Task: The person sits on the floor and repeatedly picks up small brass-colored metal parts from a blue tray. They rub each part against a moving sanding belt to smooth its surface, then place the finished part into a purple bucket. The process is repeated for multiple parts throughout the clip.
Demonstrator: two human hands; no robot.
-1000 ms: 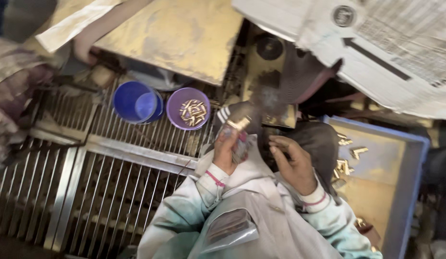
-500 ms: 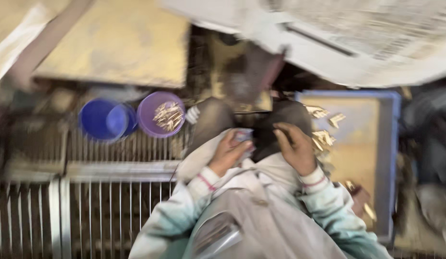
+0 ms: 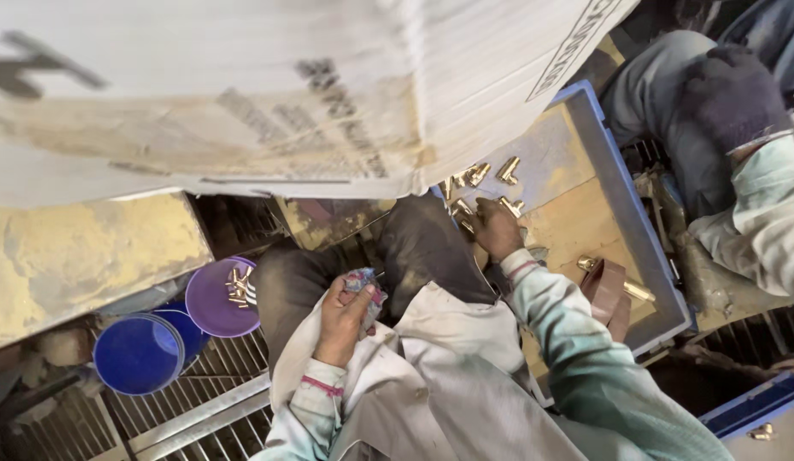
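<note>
My left hand [image 3: 344, 314] rests on my lap, closed around a small multicoloured cloth or wad [image 3: 363, 282]. Over at the blue tray [image 3: 623, 213] my right hand [image 3: 495, 229] lies with its fingers curled over several brass fittings [image 3: 478, 192]; whether it grips one is hidden. More brass fittings lie scattered on the tray's yellowish floor. A purple bowl [image 3: 216, 299] at my left holds a few brass pieces [image 3: 240, 287].
A blue bowl [image 3: 139, 354] sits beside the purple one on a metal grate [image 3: 192, 410]. A large printed sack [image 3: 286, 85] hangs across the top. Another person's leg and gloved hand [image 3: 721, 102] are at the right. A brown tool [image 3: 609, 294] lies in the tray.
The camera swung right and closer. My right hand left my lap and reached out to the brass fittings in the blue tray; my left hand kept the cloth.
</note>
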